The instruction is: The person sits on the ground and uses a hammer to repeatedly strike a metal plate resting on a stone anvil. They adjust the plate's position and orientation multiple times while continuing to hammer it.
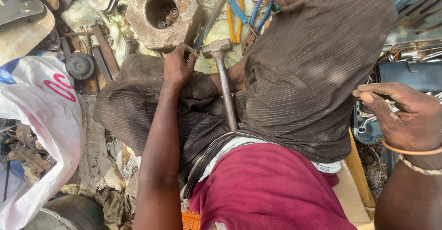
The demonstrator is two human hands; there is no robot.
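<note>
Left hand: fingers curled tight, pinching something small beside the hammer, to keep it in place.
Right hand: loosely spread, far from the hammer, over the tool tray.
Hammer: leans on the lap, close by for grabbing.

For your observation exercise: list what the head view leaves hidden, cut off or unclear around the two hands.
- Left hand: fingertips curl under, hiding whatever they pinch.
- Hammer: handle end buried in the trouser folds.
- Right hand: cut off by the frame edge; covers part of the tool tray.
- Rusty block: hole's contents in shadow.
</note>
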